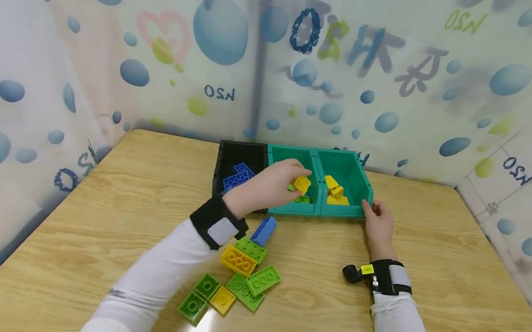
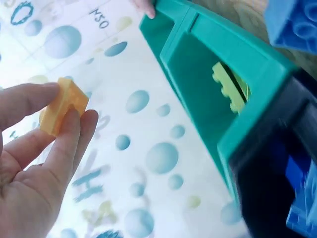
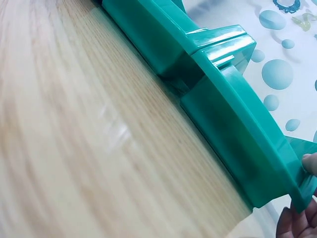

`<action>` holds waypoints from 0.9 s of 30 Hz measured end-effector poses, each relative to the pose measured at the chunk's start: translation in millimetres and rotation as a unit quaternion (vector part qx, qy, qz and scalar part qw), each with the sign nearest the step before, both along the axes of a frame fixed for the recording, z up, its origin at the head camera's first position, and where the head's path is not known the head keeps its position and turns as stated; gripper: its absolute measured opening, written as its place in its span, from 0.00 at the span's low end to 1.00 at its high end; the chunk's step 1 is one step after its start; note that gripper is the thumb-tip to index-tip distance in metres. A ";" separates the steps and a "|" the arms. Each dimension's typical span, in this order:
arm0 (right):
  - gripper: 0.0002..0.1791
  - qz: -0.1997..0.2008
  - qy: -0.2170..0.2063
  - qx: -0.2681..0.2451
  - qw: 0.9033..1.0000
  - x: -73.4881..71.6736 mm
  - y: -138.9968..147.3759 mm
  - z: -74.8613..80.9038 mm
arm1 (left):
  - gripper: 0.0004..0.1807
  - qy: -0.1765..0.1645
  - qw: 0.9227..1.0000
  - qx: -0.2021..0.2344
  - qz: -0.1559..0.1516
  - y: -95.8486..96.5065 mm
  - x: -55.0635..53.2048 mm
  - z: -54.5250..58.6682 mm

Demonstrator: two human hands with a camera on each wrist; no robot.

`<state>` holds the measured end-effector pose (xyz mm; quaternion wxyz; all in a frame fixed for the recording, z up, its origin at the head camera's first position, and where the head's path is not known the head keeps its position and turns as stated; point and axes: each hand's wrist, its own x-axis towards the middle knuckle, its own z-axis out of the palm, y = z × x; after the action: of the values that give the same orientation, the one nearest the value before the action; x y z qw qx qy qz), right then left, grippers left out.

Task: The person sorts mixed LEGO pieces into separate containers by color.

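My left hand [image 1: 271,188] pinches a yellow toy brick [image 1: 301,184] between thumb and fingers, held above the middle green bin [image 1: 295,208]. In the left wrist view the same yellow brick [image 2: 64,106] shows at the fingertips. Green bricks [image 2: 230,89] lie inside that bin. Yellow bricks [image 1: 335,191] sit in the right green bin [image 1: 345,211]. My right hand [image 1: 379,225] grips this bin's front right corner, thumb on the rim and fingers outside, as the right wrist view also shows at the bin wall [image 3: 228,144].
A black bin [image 1: 218,172] at the left of the row holds blue bricks [image 1: 238,176]. On the wooden table [image 1: 310,309] in front lie a blue brick [image 1: 264,230], several green bricks [image 1: 263,279] and yellow bricks [image 1: 239,260]. A patterned curtain [image 1: 166,97] stands behind the table.
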<state>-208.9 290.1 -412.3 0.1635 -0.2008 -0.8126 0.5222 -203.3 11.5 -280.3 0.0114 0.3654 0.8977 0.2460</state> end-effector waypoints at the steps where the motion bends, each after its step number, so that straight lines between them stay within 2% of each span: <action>1: 0.26 -0.001 -0.001 0.001 1.000 -0.2 0.4 0.1 | 0.26 -0.005 1.000 -0.004 0.007 7.5 -2.7 -0.1; 3: 0.26 -0.001 0.002 0.005 1.000 -0.7 1.2 0.0 | 0.26 -0.013 1.000 -0.009 0.022 22.1 -7.1 -1.1; 6: 0.26 0.001 -0.002 0.003 1.000 -1.0 1.7 -0.1 | 0.26 -0.002 0.999 -0.013 0.040 43.7 -12.3 -3.9; 8: 0.27 0.001 -0.002 0.003 1.000 -1.3 2.0 -0.5 | 0.26 0.010 0.999 -0.016 0.048 57.0 -14.9 -6.8; 11: 0.26 0.002 -0.005 -0.004 1.000 -0.9 2.1 -0.6 | 0.23 0.051 0.996 -0.040 0.058 75.1 -18.0 -13.2; 15: 0.25 0.000 0.003 -0.006 1.000 -0.6 1.7 -0.3 | 0.17 0.113 0.986 -0.097 0.072 93.3 -19.3 -20.5; 18: 0.25 -0.003 0.013 -0.002 1.000 -0.9 1.9 -0.7 | 0.13 0.142 0.978 -0.135 0.072 103.7 -19.5 -25.4; 22: 0.24 -0.002 0.019 0.001 1.000 -1.7 2.2 -1.6 | 0.09 0.156 0.970 -0.175 0.059 112.8 -20.0 -32.7; 27: 0.24 0.004 0.015 -0.005 1.000 -1.3 1.3 -0.4 | 0.11 0.154 0.959 -0.232 0.053 120.0 -22.6 -42.2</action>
<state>-210.2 291.4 -412.7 0.1725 -0.1907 -0.8083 0.5297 -225.9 131.5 -322.4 -0.0560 0.3383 0.9390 -0.0283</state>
